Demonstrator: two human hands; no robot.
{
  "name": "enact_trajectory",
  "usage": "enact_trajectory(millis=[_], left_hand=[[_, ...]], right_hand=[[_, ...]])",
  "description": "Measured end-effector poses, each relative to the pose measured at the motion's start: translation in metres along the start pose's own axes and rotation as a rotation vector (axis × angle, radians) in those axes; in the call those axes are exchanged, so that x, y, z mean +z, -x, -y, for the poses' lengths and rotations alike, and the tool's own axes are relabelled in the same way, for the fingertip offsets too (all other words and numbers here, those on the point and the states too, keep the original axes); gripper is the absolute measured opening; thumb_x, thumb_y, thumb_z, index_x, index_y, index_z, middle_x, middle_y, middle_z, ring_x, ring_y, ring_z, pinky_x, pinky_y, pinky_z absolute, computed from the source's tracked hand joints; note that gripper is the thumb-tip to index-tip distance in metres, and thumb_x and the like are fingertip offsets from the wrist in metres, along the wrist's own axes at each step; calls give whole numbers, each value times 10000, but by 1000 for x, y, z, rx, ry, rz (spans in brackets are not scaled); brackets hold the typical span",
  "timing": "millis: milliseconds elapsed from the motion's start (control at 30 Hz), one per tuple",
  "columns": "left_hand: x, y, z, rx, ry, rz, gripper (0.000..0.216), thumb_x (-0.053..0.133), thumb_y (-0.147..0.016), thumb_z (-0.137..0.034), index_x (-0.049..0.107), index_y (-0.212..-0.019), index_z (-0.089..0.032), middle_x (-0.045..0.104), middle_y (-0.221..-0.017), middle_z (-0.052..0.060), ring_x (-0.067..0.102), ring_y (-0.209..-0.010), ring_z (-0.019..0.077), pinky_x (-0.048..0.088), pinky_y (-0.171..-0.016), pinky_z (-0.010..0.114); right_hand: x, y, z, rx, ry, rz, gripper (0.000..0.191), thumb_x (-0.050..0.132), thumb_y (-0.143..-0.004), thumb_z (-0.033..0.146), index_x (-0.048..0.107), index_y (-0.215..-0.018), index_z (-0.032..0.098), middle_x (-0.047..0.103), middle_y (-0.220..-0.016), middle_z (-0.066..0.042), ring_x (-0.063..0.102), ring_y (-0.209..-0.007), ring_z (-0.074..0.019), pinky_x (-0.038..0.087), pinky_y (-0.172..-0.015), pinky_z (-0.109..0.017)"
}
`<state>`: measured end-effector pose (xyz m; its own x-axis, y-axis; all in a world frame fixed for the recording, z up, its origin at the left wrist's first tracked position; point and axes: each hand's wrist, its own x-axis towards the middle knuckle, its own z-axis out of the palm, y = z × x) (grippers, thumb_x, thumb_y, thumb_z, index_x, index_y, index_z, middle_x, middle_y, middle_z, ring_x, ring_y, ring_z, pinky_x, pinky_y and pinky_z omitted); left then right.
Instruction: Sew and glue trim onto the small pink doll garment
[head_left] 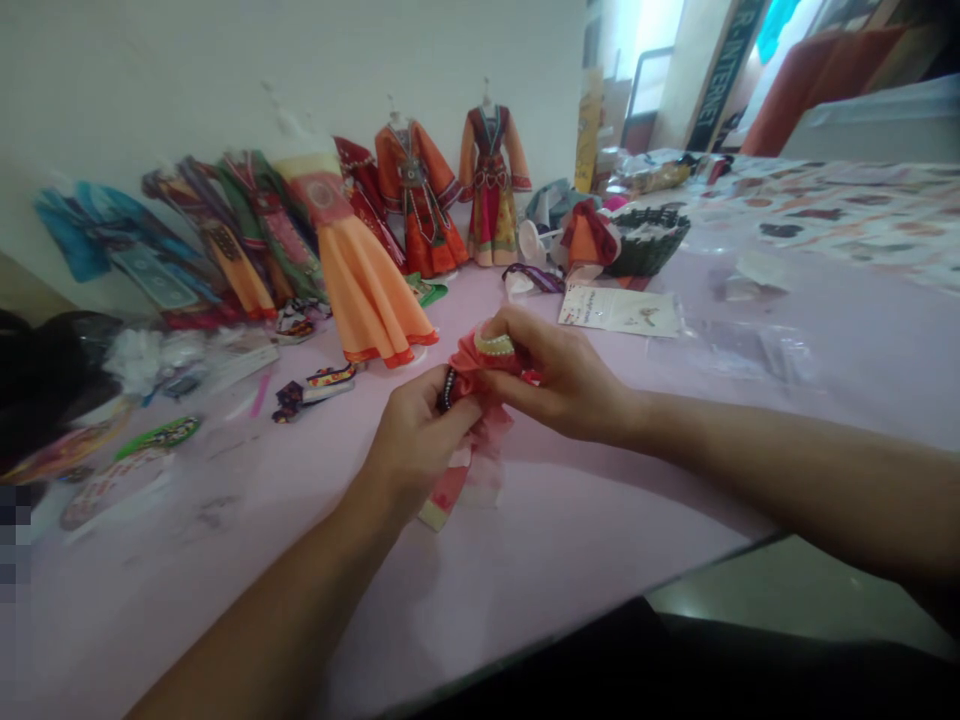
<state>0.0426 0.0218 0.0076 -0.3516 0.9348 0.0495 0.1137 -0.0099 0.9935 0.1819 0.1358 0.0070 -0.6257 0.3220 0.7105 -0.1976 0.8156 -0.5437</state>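
Observation:
A small coral-pink doll garment (487,415) is held between my two hands above the table. My left hand (420,430) pinches its left side, beside a dark strip dotted with white beads. The fingers of my right hand (555,375) close around the upper right part, next to a cream patch edged with pearl-like beads. Below the hands hang a pink strip with a pale end and some sheer fabric. Just behind them stands a doll form (367,280) in a pink bodice and long orange skirt. Folds and fingers hide part of the garment.
Several dressed doll forms, one in an orange-red robe (420,190), line the wall. A dark green basket (649,245) and a printed card (619,310) lie right of centre. Patterned ribbon (330,378) and plastic packets (225,360) are at left. The table's edge (712,560) runs close in front.

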Motion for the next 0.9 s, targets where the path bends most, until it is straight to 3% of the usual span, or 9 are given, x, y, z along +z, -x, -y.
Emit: enact_trajectory(millis=[500,767,900], left_hand=[[1,0,-1,-59,20,19,94,679,-798,-245,645,-752,-170,690,-664,25,620,-579,145,472,-577,264],[1,0,-2,-73,55,6,187,698,-812,-295,642,-685,-170,666,-619,15,543,-476,108,426,-499,248],[2,0,-2,-87,109,32,213,648,-826,-275,635,-642,-168,678,-626,45,578,-528,130,453,-539,261]], right_hand=[[1,0,-4,117,-35,19,215,626,-884,177,423,-875,247,505,-750,40,454,-668,-144,375,-625,-312],[3,2,-7,150,-87,46,218,629,-899,186,423,-888,253,549,-783,18,511,-701,-166,429,-636,-325],[3,1,-7,166,-80,36,223,648,-895,199,432,-882,251,541,-773,19,503,-698,-164,428,-627,-318]])
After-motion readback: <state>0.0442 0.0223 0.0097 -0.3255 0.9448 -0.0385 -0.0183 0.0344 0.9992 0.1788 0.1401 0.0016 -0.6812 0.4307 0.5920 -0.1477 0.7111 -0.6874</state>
